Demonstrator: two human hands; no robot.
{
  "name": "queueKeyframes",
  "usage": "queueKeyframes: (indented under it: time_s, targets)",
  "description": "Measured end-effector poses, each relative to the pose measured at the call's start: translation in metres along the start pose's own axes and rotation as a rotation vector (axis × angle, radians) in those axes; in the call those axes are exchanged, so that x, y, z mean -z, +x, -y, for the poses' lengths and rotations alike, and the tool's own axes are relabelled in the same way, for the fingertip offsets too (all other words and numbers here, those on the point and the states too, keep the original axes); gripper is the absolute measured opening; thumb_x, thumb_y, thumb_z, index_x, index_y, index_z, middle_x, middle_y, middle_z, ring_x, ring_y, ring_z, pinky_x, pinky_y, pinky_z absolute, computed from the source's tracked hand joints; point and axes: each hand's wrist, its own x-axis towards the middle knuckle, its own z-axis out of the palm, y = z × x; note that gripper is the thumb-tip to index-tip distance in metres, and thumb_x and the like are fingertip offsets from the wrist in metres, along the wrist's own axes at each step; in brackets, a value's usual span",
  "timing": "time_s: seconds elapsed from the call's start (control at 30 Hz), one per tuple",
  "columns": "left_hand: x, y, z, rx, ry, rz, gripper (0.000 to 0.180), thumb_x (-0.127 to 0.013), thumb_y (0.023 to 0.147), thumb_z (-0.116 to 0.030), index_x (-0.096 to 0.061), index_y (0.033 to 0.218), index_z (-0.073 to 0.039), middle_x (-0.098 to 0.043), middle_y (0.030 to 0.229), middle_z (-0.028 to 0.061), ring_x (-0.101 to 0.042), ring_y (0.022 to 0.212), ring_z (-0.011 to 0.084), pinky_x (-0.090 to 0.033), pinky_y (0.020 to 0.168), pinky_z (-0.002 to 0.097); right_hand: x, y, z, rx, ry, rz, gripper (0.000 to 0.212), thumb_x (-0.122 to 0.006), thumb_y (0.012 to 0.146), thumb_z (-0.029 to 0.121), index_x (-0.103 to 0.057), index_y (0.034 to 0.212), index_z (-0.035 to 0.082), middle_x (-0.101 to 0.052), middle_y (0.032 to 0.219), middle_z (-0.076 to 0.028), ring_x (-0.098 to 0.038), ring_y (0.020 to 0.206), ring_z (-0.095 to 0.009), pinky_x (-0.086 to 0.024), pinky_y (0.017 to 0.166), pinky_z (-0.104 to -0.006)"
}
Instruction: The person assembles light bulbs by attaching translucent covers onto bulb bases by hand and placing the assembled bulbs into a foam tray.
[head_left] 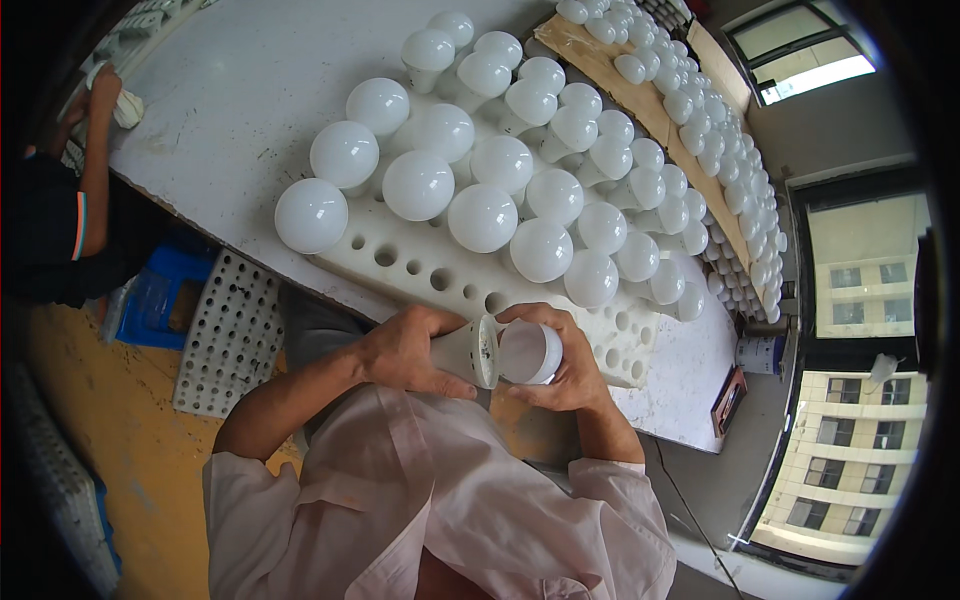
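Note:
My left hand [408,350] is closed round a white, cone-shaped bulb base [463,354], whose wide round end faces right. In my right hand [573,372] is a white bulb cover [531,353], its hollow opening turned toward the base. The two parts are held close together, edge to edge; whether they touch I cannot tell. Just beyond my hands lies a white foam tray [400,283] with round holes. Rows of assembled white bulbs [418,186] stand in it, globes up, while its near row of holes holds none.
Many more bulbs [690,105] sit on trays along a brown cardboard strip [630,65] at the far right. Another person's hand [104,88] holds something white at the left. Below are a blue plastic stool [150,300] and a holed board [228,335]. A bucket [760,354] stands at right.

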Motion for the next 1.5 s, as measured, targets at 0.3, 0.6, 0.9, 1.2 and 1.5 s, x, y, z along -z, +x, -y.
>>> queueKeyframes:
  time_s: [0.3,0.6,0.9,1.2,1.5]
  targets:
    - [0.003,0.002,0.008,-0.060,0.059,-0.050,0.057,-0.083,0.065,-0.028,-0.062,0.108,0.003,-0.067,0.098,0.0146,-0.061,0.091,0.0171,-0.048,0.084,0.0310,0.001,0.014,0.007,-0.031,-0.084,0.071,0.069,-0.086,0.060,0.018,-0.051,0.119,0.007,-0.059,0.118,-0.013,-0.056,0.112,-0.031,-0.045,0.093,-0.0404]
    - [0.012,0.005,0.007,0.121,0.079,0.058,0.064,-0.086,0.064,-0.030,-0.061,0.114,0.003,-0.067,0.105,0.0147,-0.062,0.098,0.0175,-0.048,0.087,0.0302,-0.004,0.020,0.004,0.023,-0.376,0.211,0.084,-0.086,0.061,0.021,-0.041,0.131,0.004,-0.051,0.124,-0.017,-0.053,0.113,-0.037,-0.046,0.093,-0.0435]
    - [0.004,0.005,0.013,-0.025,0.078,0.004,0.066,-0.083,0.066,-0.044,-0.063,0.106,0.004,-0.068,0.096,0.0149,-0.064,0.092,0.0206,-0.050,0.082,0.0324,-0.018,0.020,0.004,0.027,-0.489,0.248,0.081,-0.084,0.060,0.017,-0.042,0.129,0.004,-0.052,0.122,-0.016,-0.055,0.110,-0.035,-0.050,0.089,-0.0402]
    - [0.011,0.016,0.012,0.317,0.087,0.239,0.070,-0.072,0.073,-0.056,-0.062,0.103,0.007,-0.066,0.093,0.0212,-0.065,0.091,0.0266,-0.049,0.081,0.0355,-0.025,0.022,-0.015,0.262,-0.554,0.257,0.074,-0.082,0.058,0.008,-0.046,0.122,0.004,-0.051,0.121,-0.015,-0.057,0.104,-0.033,-0.051,0.083,-0.0401]
    - [0.001,0.009,0.033,0.231,0.134,0.125,0.065,-0.072,0.073,-0.049,-0.063,0.099,0.009,-0.067,0.088,0.0204,-0.065,0.090,0.0271,-0.049,0.079,0.0351,-0.038,0.024,-0.025,0.389,-0.417,0.099,0.069,-0.083,0.057,0.009,-0.051,0.117,-0.001,-0.056,0.116,-0.016,-0.058,0.098,-0.031,-0.050,0.082,-0.0390]
